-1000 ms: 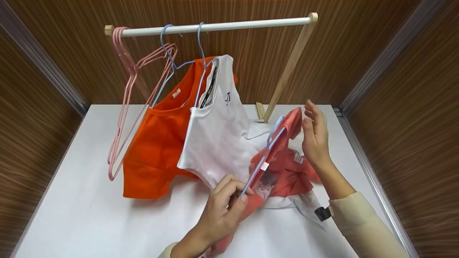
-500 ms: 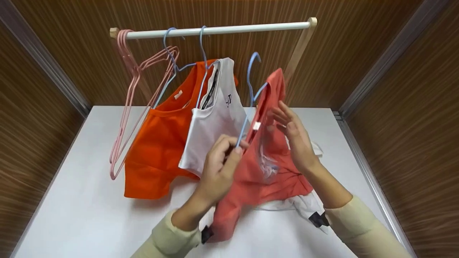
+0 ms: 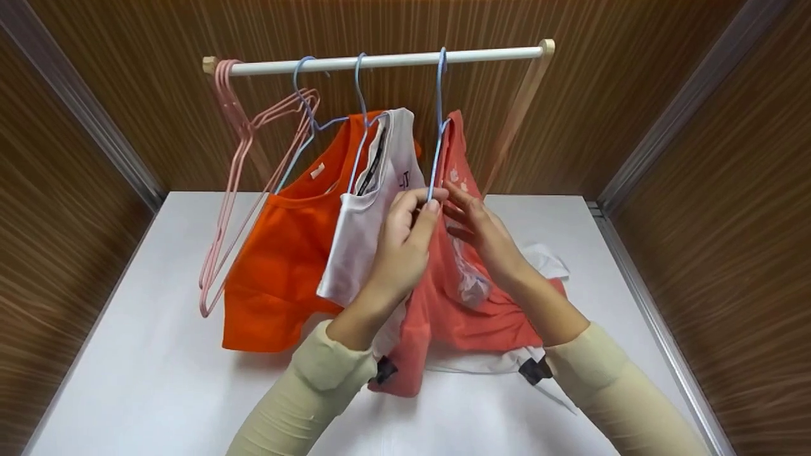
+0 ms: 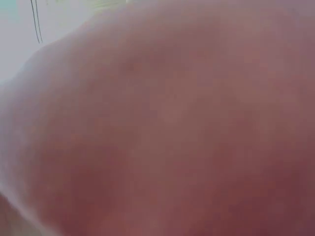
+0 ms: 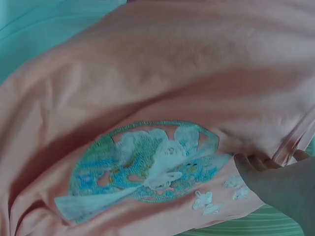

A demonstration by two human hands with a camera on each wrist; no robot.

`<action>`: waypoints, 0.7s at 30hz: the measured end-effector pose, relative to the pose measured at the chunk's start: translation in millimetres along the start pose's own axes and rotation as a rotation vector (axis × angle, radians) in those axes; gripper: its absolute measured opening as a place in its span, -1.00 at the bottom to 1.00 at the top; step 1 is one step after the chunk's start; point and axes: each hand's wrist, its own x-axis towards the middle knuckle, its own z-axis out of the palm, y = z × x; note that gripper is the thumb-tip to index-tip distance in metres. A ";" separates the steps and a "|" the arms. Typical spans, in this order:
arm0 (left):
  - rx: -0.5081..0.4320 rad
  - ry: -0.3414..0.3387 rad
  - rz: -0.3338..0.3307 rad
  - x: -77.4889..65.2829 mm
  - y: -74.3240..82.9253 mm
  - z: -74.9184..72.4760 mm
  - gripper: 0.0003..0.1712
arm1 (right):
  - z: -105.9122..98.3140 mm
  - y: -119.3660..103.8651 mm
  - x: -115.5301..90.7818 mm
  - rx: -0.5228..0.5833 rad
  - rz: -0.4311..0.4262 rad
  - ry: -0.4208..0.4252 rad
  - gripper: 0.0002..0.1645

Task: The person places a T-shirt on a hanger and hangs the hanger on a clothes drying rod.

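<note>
In the head view my left hand pinches the lower arm of a blue clothes hanger. The hanger's hook overlaps the white rail, and a coral shirt hangs from it, its lower part spread over the table. My right hand touches the shirt's front with fairly straight fingers. In the right wrist view those fingers lie beside an embroidered round patch with a rabbit. Blurred coral cloth fills most of the left wrist view and hides the left hand.
Several pink hangers hang at the rail's left end. An orange sleeveless top and a white one hang on blue hangers left of my hands. White cloth lies on the table under the shirt. Wood-grain walls enclose the table.
My left hand has raised the hanger with the coral shirt up and slightly left, so the hook reaches the rail. My right hand has moved left and now touches the shirt's front.
</note>
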 end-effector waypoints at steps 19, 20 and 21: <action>0.085 0.087 -0.014 36.7 -9.6 3.7 -0.73 | 11.2 7.4 2.2 0.015 0.048 0.024 -0.45; 0.080 0.088 -0.011 38.5 -13.9 3.0 -0.73 | 11.3 8.1 2.6 0.017 0.046 0.024 -0.45; 0.073 0.090 -0.007 40.4 -19.2 2.2 -0.73 | 11.6 8.3 2.8 0.019 0.047 0.024 -0.45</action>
